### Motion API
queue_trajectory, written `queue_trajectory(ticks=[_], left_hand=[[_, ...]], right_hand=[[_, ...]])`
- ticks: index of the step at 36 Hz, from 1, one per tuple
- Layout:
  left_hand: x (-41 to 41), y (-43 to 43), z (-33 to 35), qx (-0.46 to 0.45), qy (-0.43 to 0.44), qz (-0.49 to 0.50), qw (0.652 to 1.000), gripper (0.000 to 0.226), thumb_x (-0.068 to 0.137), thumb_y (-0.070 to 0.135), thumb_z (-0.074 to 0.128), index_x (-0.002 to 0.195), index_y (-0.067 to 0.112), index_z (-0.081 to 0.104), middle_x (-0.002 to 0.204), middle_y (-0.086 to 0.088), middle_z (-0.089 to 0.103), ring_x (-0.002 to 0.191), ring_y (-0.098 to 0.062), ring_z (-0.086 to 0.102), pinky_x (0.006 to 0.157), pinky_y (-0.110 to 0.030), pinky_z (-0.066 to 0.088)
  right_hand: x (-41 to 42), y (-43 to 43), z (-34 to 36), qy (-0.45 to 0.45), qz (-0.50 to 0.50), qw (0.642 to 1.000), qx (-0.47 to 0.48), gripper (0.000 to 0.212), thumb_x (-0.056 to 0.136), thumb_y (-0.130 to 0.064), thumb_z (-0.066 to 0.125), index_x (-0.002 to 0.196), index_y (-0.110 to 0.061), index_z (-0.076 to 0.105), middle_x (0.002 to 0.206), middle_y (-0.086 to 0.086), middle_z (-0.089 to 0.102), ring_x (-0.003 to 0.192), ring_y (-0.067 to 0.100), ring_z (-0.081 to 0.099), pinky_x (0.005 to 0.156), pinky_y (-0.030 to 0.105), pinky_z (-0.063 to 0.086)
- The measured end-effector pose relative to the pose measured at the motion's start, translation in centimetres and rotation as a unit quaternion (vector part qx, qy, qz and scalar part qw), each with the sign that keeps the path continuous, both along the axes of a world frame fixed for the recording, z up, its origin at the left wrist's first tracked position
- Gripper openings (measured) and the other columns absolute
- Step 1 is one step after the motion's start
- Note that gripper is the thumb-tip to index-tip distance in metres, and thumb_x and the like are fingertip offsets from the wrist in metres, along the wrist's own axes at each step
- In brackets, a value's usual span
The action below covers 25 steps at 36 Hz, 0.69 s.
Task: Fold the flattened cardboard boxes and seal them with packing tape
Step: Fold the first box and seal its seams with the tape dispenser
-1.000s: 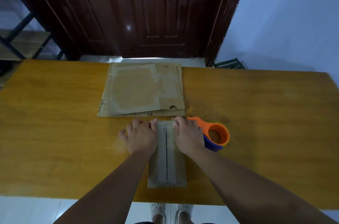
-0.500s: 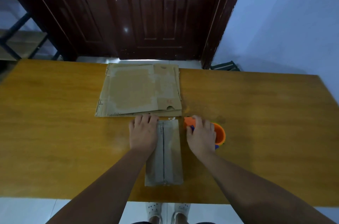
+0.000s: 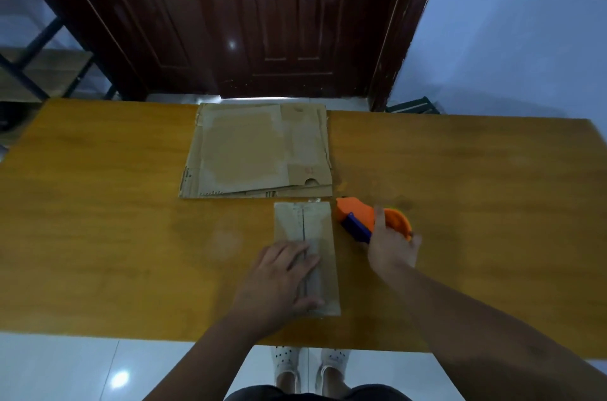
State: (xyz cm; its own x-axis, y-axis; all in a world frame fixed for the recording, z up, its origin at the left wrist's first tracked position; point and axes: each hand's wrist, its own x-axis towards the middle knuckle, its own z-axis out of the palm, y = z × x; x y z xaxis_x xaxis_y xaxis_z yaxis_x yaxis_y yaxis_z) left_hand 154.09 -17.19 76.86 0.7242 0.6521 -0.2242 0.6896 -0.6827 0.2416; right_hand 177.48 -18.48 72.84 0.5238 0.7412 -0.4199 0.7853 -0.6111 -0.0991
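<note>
**Pressing the box, gripping the tape**

The folded box (image 3: 317, 223) lies flat near the front edge of the wooden table (image 3: 98, 220), its centre seam running away from the person. The left hand (image 3: 282, 279) rests on the box's near half, fingers straight and spread across the seam. Just right of the box, the right hand (image 3: 391, 246) grasps the orange tape dispenser (image 3: 356, 215), fingers curled round its body. Just beyond the box lies a stack of flattened cardboard (image 3: 249, 151).

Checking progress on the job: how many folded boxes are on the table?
1. The folded box lies under the left hand, beside the tape dispenser the right hand grips; the cardboard stack behind it is flat.
</note>
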Motion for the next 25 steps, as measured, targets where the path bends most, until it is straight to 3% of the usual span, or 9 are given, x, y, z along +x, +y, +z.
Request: queue_trajectory(ticks=[4,8,10,12,16,20,25], left_hand=[[-0.6,0.1,-0.7,-0.006,0.031,-0.058,0.998,0.109,0.072,0.079,0.050,0.150,0.033,-0.012,0.158,0.008,-0.014,0.144,-0.014,-0.016,0.111,-0.034,-0.007],[-0.9,0.5,-1.1,0.001,0.034,-0.064,0.997,0.109,0.079,0.069,0.054,0.135,0.038,-0.034,0.147,0.014,-0.037,0.129,-0.008,-0.042,0.112,-0.033,-0.007],[-0.8,0.7,-1.3,-0.004,0.032,-0.062,0.998,0.106,0.081,0.067,0.053,0.132,0.040,-0.035,0.141,0.014,-0.042,0.126,-0.007,-0.044,0.111,-0.032,-0.007],[-0.5,0.8,-1.6,0.001,0.035,-0.053,0.998,0.100,0.083,0.066,0.050,0.139,0.040,-0.029,0.145,0.013,-0.040,0.130,-0.009,-0.039,0.112,-0.032,-0.002],[0.4,1.3,-1.8,0.017,0.029,-0.012,0.999,0.083,0.089,0.059,0.045,0.150,0.039,-0.007,0.158,0.008,-0.017,0.140,-0.013,-0.025,0.118,-0.038,0.014],[1.3,1.8,-1.9,0.026,0.035,0.017,0.999,0.076,0.092,0.050,0.046,0.151,0.037,-0.001,0.160,0.007,-0.007,0.147,-0.019,-0.011,0.118,-0.038,0.014],[1.7,1.9,-2.2,0.037,0.037,0.024,0.998,0.071,0.096,0.043,0.044,0.151,0.034,0.000,0.160,0.005,-0.003,0.147,-0.020,-0.008,0.119,-0.036,0.015]], right_hand=[[0.0,0.2,0.0,0.015,-0.003,1.000,-0.005,0.074,0.098,-0.032,0.046,0.152,-0.026,-0.005,0.086,0.001,0.064,0.093,0.025,0.061,0.112,0.052,0.014],[0.0,0.1,0.1,0.036,-0.006,0.999,-0.004,0.075,0.098,-0.019,0.042,0.152,-0.025,-0.009,0.066,-0.002,0.058,0.075,0.020,0.057,0.114,0.051,0.010],[0.0,0.0,0.1,0.037,-0.004,0.999,-0.001,0.076,0.098,-0.017,0.043,0.152,-0.025,-0.010,0.064,-0.003,0.058,0.071,0.019,0.055,0.115,0.051,0.010],[-0.1,-0.2,0.2,0.029,-0.006,1.000,0.000,0.078,0.097,-0.017,0.044,0.152,-0.024,-0.011,0.065,-0.004,0.058,0.075,0.019,0.060,0.116,0.050,0.011],[0.3,-0.9,0.1,0.018,-0.015,1.000,0.013,0.078,0.097,-0.019,0.045,0.151,-0.024,-0.011,0.064,-0.006,0.056,0.082,0.020,0.065,0.116,0.049,0.014],[1.1,-1.5,0.2,-0.013,0.001,1.000,0.027,0.075,0.098,-0.023,0.043,0.152,-0.028,-0.008,0.064,-0.006,0.054,0.087,0.020,0.066,0.116,0.046,0.010],[2.1,-2.3,0.6,-0.093,0.067,0.991,0.061,0.071,0.097,-0.021,0.040,0.152,-0.030,-0.004,0.082,0.001,0.071,0.089,0.019,0.068,0.115,0.043,0.004]])
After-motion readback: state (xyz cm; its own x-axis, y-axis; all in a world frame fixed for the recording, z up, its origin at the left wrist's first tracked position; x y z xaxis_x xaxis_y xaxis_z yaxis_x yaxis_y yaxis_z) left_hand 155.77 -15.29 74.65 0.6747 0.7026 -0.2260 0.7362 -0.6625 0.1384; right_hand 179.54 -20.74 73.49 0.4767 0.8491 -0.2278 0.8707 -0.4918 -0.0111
